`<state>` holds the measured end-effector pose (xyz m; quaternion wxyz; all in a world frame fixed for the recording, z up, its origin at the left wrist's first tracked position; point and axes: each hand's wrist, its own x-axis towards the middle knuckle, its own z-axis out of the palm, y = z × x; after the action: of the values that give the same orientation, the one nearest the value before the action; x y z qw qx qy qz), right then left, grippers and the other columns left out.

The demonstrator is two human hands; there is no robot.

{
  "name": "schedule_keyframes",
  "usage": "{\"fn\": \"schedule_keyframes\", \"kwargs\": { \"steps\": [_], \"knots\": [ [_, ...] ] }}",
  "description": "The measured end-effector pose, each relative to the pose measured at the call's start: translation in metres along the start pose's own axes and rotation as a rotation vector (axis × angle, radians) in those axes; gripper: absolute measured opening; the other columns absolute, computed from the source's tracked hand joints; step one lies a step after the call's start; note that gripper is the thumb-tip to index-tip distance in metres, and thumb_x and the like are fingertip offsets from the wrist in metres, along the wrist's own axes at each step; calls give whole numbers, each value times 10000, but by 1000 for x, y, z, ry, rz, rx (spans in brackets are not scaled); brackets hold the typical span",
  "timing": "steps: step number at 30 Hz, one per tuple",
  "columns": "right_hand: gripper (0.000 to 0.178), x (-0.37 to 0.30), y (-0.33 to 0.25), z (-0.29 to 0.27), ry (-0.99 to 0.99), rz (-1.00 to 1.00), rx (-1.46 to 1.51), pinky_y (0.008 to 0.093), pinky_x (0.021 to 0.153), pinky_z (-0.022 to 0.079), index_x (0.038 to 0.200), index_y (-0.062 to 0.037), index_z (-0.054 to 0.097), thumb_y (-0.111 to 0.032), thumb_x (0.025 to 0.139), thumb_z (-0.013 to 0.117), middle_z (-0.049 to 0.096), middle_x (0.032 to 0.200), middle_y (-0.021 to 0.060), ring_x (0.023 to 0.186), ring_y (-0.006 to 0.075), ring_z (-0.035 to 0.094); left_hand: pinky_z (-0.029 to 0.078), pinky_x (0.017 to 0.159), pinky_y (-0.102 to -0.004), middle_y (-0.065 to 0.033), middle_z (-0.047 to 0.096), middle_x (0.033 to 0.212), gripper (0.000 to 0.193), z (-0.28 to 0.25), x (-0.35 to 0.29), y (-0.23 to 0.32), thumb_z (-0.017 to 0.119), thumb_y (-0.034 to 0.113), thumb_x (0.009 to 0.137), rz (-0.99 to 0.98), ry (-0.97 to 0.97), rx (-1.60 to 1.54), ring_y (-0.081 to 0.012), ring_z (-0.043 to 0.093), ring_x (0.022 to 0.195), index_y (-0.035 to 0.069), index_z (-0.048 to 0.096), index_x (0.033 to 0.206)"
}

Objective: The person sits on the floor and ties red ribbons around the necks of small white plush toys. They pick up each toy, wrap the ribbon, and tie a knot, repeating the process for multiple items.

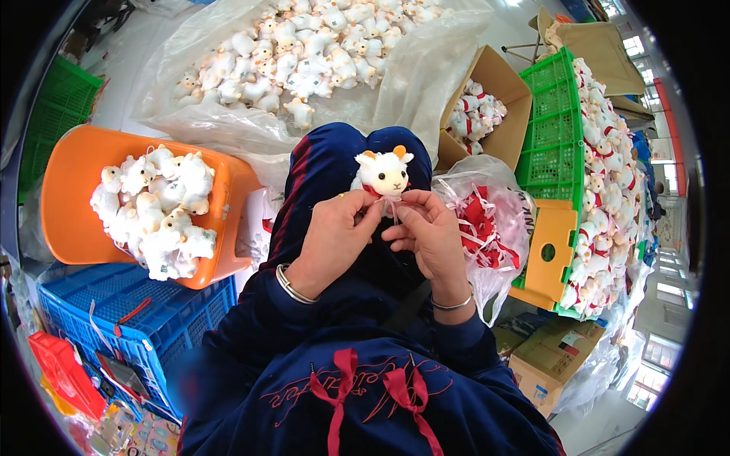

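Note:
A small white plush sheep with orange horns and ears sits upright on my lap, facing up toward me. A red band circles its neck, and pale ribbon ends come together under its chin. My left hand pinches at the ribbon from the left, thumb against fingertips. From the right, my right hand pinches the ribbon too, its lower fingers curled. Both hands' fingertips nearly meet just below the sheep's face. The exact grip on the ribbon is partly hidden by the fingers.
Right of my knees lies a clear bag of red-and-white ribbons, below a cardboard box of plush sheep. An orange stool at left bears several more. Ahead spreads a plastic sheet heaped with sheep; a full green crate stands right.

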<state>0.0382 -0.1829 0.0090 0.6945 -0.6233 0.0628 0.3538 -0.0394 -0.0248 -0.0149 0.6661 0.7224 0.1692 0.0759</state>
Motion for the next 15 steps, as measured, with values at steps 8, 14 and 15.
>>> {"fn": "schedule_keyframes", "kwargs": {
  "steps": [8, 14, 15],
  "knots": [
    [210, 18, 5, 9, -39, -209, -200, 243, 734, 580, 1182, 49, 630, -78, 1018, 661, 741, 1000, 112, 835, 147, 735, 513, 579, -215, -44, 739, 837, 142, -8, 4, 2, 672, 127, 1025, -112, -34, -146, -72, 682, 666, -10, 706, 1037],
    [174, 24, -3, 13, -45, -276, -320, 223, 680, 535, 1135, 52, 662, -80, 1021, 660, 730, 934, 76, 741, 91, 662, 541, 656, -202, -44, 743, 927, 151, -11, 8, -12, 642, 141, 1049, -125, -31, -328, -90, 719, 751, 5, 680, 1104],
    [175, 25, -4, 14, -46, -277, -330, 224, 679, 535, 1135, 53, 662, -80, 1022, 658, 728, 929, 74, 739, 91, 659, 543, 665, -200, -44, 741, 938, 153, -12, 9, -13, 633, 142, 1055, -121, -29, -351, -93, 721, 754, 7, 675, 1114]
  ]
}}
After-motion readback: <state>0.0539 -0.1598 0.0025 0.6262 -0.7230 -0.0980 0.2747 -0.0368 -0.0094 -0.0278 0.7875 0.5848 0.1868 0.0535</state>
